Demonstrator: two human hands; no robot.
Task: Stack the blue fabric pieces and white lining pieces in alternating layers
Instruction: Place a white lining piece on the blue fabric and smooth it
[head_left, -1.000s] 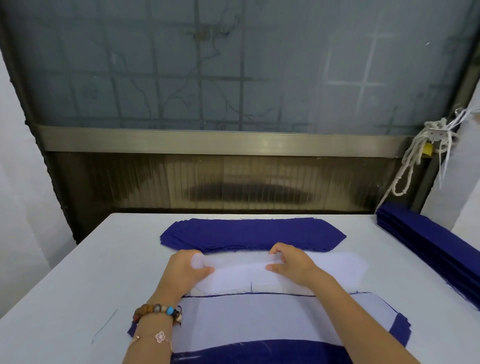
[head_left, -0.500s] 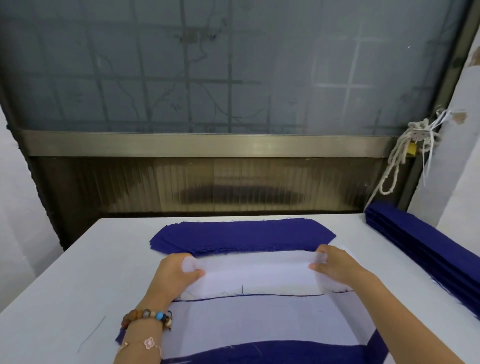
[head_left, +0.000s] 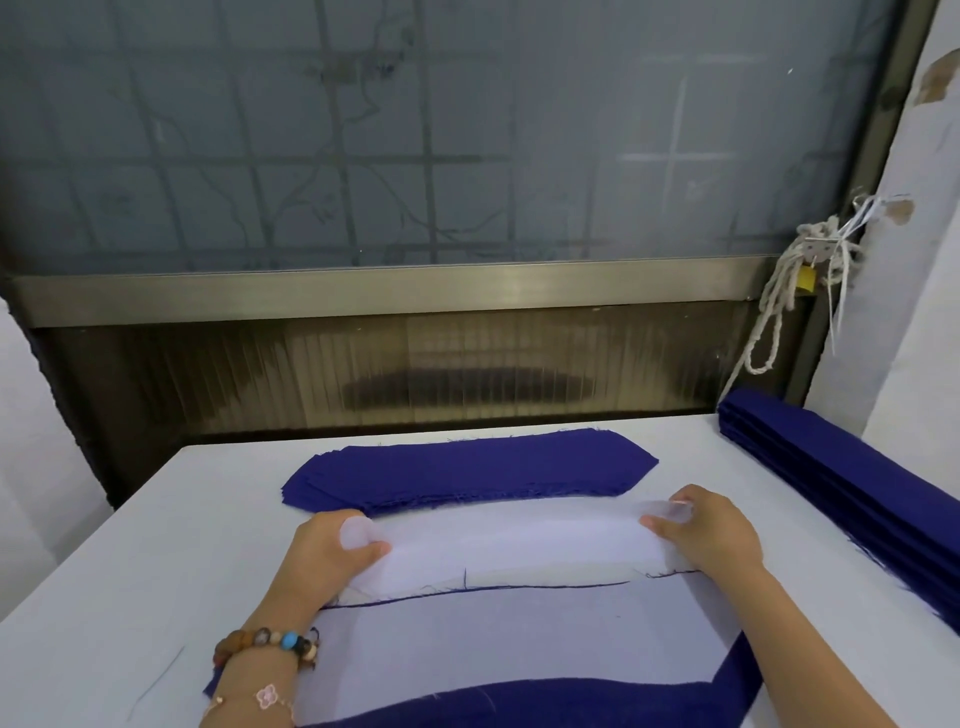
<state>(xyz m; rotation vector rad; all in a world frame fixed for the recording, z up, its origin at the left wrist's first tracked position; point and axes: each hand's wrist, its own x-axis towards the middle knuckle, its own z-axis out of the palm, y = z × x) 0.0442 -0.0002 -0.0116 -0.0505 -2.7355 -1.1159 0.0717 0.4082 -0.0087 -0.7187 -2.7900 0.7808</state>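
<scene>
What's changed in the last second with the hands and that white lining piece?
The right hand slid rightward along the white lining piece, from near its middle to its right end, stretching it out. The left hand still pinches the left end. The blue fabric stack behind and the layered pile in front stayed put.

Left of left hand (head_left: 332, 551): wide stretch of table (head_left: 156, 545), only a loose thread (head_left: 156, 680) lying flat near the wrist.
Between the hands: white lining piece (head_left: 509, 540) stretched across, pinched at each end; it spans the gap.
Just beyond the fingertips: low flat pile of blue pieces (head_left: 467, 475), then a narrow table strip, then the ribbed panel (head_left: 415, 374).
Right of right hand (head_left: 711, 535): a table strip, then a thick folded blue stack (head_left: 857, 493) along the edge. A rope (head_left: 779, 312) hangs above its far end.
</scene>
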